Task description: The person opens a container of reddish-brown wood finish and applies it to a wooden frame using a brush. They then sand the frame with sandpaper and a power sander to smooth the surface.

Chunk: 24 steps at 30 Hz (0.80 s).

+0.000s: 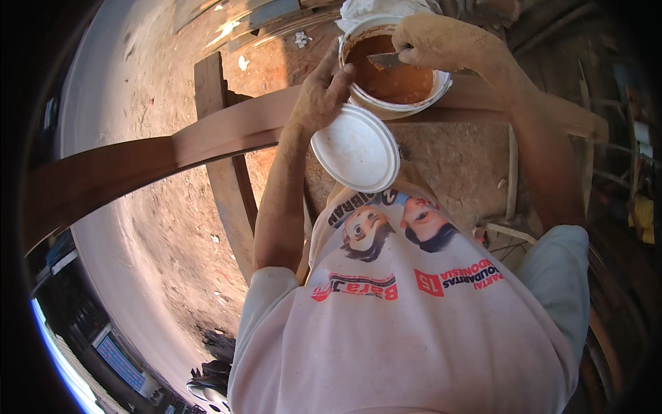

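A white plastic bucket [445,84] holds an orange-brown paste [396,84] and stands at the wooden beam ahead of me. My right hand [441,43] is closed in a fist round a putty knife [385,61], its flat metal blade angled into the bucket's mouth and touching the paste. At the bucket's left side, my left hand [323,95] grips it, with the thumb by the rim and the fingers partly hidden. Just below that hand a round white lid [355,148] hangs tilted in front of the bucket; what holds it up is not clear.
A long curved wooden beam [234,124] crosses in front of me from left to right. Wooden uprights [231,196] stand below it. Planks [276,14] and white scraps lie on the dirt ground [158,228]. A white cloth or bag [372,8] sits behind the bucket.
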Available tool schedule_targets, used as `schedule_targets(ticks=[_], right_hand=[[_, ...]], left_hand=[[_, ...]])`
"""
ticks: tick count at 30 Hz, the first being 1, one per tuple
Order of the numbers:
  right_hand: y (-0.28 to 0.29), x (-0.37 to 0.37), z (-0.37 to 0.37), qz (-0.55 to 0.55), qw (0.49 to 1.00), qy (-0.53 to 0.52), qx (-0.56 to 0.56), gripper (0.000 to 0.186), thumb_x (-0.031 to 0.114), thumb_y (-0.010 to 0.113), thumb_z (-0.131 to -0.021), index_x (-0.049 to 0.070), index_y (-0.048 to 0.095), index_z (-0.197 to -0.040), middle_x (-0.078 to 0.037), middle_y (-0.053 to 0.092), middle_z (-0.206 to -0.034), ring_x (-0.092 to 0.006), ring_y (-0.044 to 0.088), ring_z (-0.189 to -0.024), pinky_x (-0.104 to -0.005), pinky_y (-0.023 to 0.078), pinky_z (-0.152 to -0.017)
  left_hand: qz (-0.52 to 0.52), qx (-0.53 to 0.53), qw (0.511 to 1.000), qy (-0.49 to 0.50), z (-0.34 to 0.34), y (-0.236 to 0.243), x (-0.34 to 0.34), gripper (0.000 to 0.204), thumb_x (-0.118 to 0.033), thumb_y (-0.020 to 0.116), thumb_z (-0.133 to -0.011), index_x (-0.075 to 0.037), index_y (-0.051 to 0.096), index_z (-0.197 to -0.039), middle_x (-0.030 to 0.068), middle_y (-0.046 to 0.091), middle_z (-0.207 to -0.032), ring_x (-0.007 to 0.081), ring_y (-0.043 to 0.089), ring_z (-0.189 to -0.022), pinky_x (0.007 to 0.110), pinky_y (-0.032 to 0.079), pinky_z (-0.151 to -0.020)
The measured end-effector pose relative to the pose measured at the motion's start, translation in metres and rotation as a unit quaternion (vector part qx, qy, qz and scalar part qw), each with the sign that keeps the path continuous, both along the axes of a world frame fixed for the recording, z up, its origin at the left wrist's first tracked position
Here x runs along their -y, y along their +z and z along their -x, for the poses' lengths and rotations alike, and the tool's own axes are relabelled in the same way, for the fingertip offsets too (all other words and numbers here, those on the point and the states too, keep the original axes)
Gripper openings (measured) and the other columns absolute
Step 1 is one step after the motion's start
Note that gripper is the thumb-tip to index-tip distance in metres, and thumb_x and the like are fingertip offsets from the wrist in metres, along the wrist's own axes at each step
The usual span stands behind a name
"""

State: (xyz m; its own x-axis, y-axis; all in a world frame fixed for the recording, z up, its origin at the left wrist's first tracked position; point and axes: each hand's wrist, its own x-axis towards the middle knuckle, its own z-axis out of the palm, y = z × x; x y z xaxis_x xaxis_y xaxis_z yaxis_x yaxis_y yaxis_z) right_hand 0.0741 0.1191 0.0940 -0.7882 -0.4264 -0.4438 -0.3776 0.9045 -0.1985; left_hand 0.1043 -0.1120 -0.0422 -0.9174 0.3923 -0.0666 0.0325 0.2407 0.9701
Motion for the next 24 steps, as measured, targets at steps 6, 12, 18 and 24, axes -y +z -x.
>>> schedule_targets(ticks=[6, 12, 18, 24], right_hand=[[-0.052, 0.014, -0.016, -0.108, 0.984, 0.074, -0.119, 0.016, 0.008, 0.064, -0.089, 0.001, 0.077, -0.095, -0.019, 0.076, -0.094, -0.0289, 0.076, -0.089, -0.0404, 0.060, -0.079], [-0.042, 0.014, 0.001, -0.106, 0.993, 0.024, -0.039, 0.014, 0.009, 0.066, -0.087, -0.001, 0.076, -0.090, -0.017, 0.076, -0.089, -0.0308, 0.074, -0.086, -0.0410, 0.059, -0.082], [-0.025, -0.001, -0.006, 0.000, 0.994, 0.105, -0.027, 0.015, 0.009, 0.064, -0.088, -0.001, 0.074, -0.083, -0.017, 0.073, -0.079, -0.0297, 0.070, -0.070, -0.0412, 0.057, -0.070], [0.008, -0.026, -0.017, 0.089, 0.993, -0.068, -0.034, 0.021, 0.015, 0.060, -0.096, -0.002, 0.070, -0.089, -0.015, 0.064, -0.071, -0.0242, 0.061, -0.064, -0.0406, 0.051, -0.066]], left_hand=[[-0.024, 0.003, 1.000, -0.013, 0.003, -0.005, 0.001, 0.070, -0.038, 0.053, -0.106, -0.002, 0.030, -0.161, 0.0011, 0.063, -0.095, 0.0084, 0.054, -0.079, 0.025, 0.047, -0.069], [-0.020, -0.008, 1.000, -0.006, 0.004, -0.005, -0.003, 0.070, -0.039, 0.055, -0.105, -0.005, 0.032, -0.161, 0.0049, 0.065, -0.091, 0.0101, 0.055, -0.074, 0.027, 0.048, -0.071], [-0.011, -0.039, 0.999, -0.010, 0.007, -0.012, 0.003, 0.071, -0.042, 0.055, -0.104, -0.005, 0.033, -0.161, 0.0154, 0.070, -0.115, 0.0186, 0.065, -0.095, 0.032, 0.052, -0.088], [-0.001, 0.025, 0.999, -0.021, 0.003, 0.005, 0.000, 0.072, -0.043, 0.055, -0.104, -0.006, 0.032, -0.161, 0.0137, 0.068, -0.116, 0.0194, 0.064, -0.102, 0.033, 0.051, -0.090]])
